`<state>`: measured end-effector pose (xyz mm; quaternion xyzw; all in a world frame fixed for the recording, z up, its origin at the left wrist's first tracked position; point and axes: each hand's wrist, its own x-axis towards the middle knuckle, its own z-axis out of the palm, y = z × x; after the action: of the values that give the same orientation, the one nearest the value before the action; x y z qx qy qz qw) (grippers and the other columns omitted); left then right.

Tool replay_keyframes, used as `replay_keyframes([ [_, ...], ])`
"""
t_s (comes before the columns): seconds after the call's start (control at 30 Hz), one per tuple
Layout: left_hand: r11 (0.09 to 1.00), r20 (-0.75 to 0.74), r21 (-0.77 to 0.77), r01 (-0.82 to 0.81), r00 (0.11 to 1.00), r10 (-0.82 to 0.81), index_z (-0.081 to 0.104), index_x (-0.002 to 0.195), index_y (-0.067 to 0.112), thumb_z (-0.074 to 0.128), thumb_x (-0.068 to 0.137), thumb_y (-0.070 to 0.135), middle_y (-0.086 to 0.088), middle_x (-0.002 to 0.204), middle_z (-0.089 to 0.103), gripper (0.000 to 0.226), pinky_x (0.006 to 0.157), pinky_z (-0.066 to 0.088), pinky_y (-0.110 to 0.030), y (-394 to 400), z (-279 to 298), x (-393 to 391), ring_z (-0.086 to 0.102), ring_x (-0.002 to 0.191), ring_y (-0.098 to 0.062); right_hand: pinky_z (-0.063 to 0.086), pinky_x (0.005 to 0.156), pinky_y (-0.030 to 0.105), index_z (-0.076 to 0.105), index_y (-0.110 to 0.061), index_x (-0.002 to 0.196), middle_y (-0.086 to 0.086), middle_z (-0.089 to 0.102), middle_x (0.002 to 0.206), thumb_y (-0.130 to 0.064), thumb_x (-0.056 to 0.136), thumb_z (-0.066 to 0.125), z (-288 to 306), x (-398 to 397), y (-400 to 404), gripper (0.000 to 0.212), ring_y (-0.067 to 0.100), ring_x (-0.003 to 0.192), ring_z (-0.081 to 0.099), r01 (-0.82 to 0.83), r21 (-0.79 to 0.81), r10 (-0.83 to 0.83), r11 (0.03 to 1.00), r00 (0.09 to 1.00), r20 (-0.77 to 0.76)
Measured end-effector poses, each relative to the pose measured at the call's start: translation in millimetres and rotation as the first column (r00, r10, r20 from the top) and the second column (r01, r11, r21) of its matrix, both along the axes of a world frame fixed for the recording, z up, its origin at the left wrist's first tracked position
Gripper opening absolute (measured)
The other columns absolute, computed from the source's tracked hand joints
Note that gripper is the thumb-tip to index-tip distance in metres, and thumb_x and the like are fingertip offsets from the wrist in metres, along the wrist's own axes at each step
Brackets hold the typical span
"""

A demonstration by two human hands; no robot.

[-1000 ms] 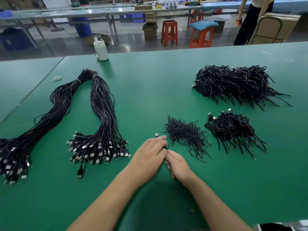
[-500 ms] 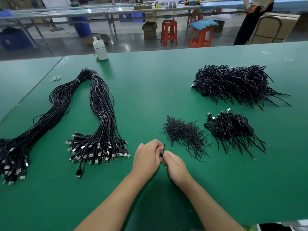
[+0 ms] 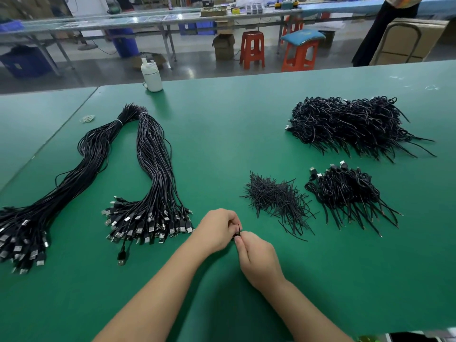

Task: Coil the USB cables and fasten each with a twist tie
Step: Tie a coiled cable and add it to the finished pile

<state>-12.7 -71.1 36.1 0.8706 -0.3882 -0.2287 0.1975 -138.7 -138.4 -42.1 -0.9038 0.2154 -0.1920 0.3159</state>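
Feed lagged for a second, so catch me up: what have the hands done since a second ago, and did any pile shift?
The left hand has curled from flat fingers into a fist round the small coiled cable. The right hand has closed in and now pinches the twist tie at the coil. The straight cable bundles, loose ties and finished coils lie as before.

The left hand (image 3: 217,230) has curled from flat into a fist against the right hand (image 3: 259,257).

Coiled cable (image 3: 237,233) mostly hidden in hands (image 3: 217,230)
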Motion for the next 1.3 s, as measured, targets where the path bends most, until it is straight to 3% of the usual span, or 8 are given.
replay_keyframes([
  [0.07, 1.000, -0.026, -0.017, 0.004, 1.000, -0.005, 0.073, 0.089, 0.021, 0.057, 0.089, 0.013, 0.012, 0.077, 0.067, 0.018, 0.057, 0.038, -0.007, 0, 0, 1, 0.059, 0.072, -0.006, 0.028, 0.057, 0.035, 0.034, -0.023, 0.073, -0.007, 0.037, 0.063, -0.028, 0.102, 0.044, 2, -1, 1, 0.031, 0.021, 0.057, 0.041, 0.012, -0.011, -0.012, 1.000, 1.000, 0.022],
  [0.2, 0.998, -0.012, -0.038, -0.051, 0.999, 0.050, 0.070, 0.080, 0.022, 0.068, 0.084, 0.023, 0.012, 0.071, 0.063, 0.005, 0.051, 0.037, -0.007, -1, 2, 5, 0.055, 0.065, -0.005, 0.026, 0.056, 0.034, 0.033, -0.023, 0.072, -0.007, 0.038, 0.062, -0.028, 0.102, 0.044, 3, 0, 2, 0.032, 0.022, 0.056, 0.042, 0.014, -0.046, -0.014, 0.999, 1.000, 0.008],
  [0.33, 0.997, 0.020, -0.011, -0.082, 0.996, 0.082, 0.063, 0.072, 0.025, 0.075, 0.083, 0.034, 0.012, 0.067, 0.059, 0.018, 0.048, 0.033, -0.014, -3, 0, 6, 0.050, 0.059, 0.000, 0.026, 0.055, 0.033, 0.034, -0.021, 0.071, -0.006, 0.039, 0.060, -0.030, 0.103, 0.042, 2, 0, 2, 0.034, 0.021, 0.055, 0.041, 0.010, -0.036, -0.010, 0.999, 1.000, 0.000],
  [0.5, 0.994, 0.014, 0.008, -0.107, 0.994, 0.107, 0.067, 0.071, 0.012, 0.058, 0.093, 0.048, 0.003, 0.055, 0.054, 0.043, 0.047, 0.035, -0.025, -2, 7, 9, 0.045, 0.050, -0.013, 0.030, 0.055, 0.037, 0.035, -0.020, 0.072, -0.006, 0.036, 0.061, -0.032, 0.103, 0.042, 3, 0, 4, 0.034, 0.024, 0.054, 0.042, 0.004, -0.054, -0.005, 0.999, 1.000, -0.019],
  [0.6, 0.997, 0.003, 0.031, -0.069, 0.998, 0.069, 0.065, 0.074, 0.019, 0.064, 0.087, 0.056, 0.007, 0.061, 0.059, 0.039, 0.051, 0.038, -0.025, 1, 11, 9, 0.051, 0.056, -0.009, 0.029, 0.054, 0.036, 0.039, -0.019, 0.073, -0.006, 0.038, 0.063, -0.030, 0.102, 0.044, 5, 0, 5, 0.032, 0.025, 0.054, 0.043, 0.005, -0.082, -0.006, 0.997, 1.000, -0.012],
  [0.77, 0.997, 0.028, 0.072, -0.017, 0.999, 0.015, 0.062, 0.083, 0.024, 0.070, 0.083, 0.046, 0.009, 0.081, 0.063, 0.023, 0.056, 0.038, -0.022, 4, 12, 6, 0.055, 0.071, -0.006, 0.035, 0.051, 0.034, 0.059, -0.010, 0.081, 0.003, 0.053, 0.065, -0.020, 0.099, 0.054, 7, 0, 6, 0.021, 0.027, 0.054, 0.052, 0.048, -0.103, -0.044, 0.994, 0.998, 0.037],
  [0.93, 0.998, 0.067, 0.052, -0.025, 0.998, 0.021, 0.069, 0.081, 0.020, 0.073, 0.084, 0.039, 0.007, 0.076, 0.064, 0.020, 0.050, 0.034, -0.019, 6, 11, 2, 0.054, 0.064, -0.004, 0.033, 0.048, 0.030, 0.059, -0.011, 0.077, 0.002, 0.052, 0.061, -0.018, 0.096, 0.060, 7, 1, 7, 0.021, 0.024, 0.049, 0.048, 0.098, -0.121, -0.091, 0.988, 0.994, 0.066],
  [1.3, 0.999, 0.081, -0.026, 0.036, 0.996, -0.034, 0.076, 0.085, 0.023, 0.072, 0.084, 0.021, 0.005, 0.100, 0.071, 0.005, 0.084, 0.051, -0.028, 8, 8, -2, 0.064, 0.095, -0.015, 0.026, 0.043, 0.023, 0.054, -0.014, 0.069, -0.004, 0.045, 0.055, -0.013, 0.085, 0.075, 5, 2, 6, 0.027, 0.015, 0.041, 0.040, 0.089, -0.228, -0.077, 0.970, 0.995, 0.058],
])
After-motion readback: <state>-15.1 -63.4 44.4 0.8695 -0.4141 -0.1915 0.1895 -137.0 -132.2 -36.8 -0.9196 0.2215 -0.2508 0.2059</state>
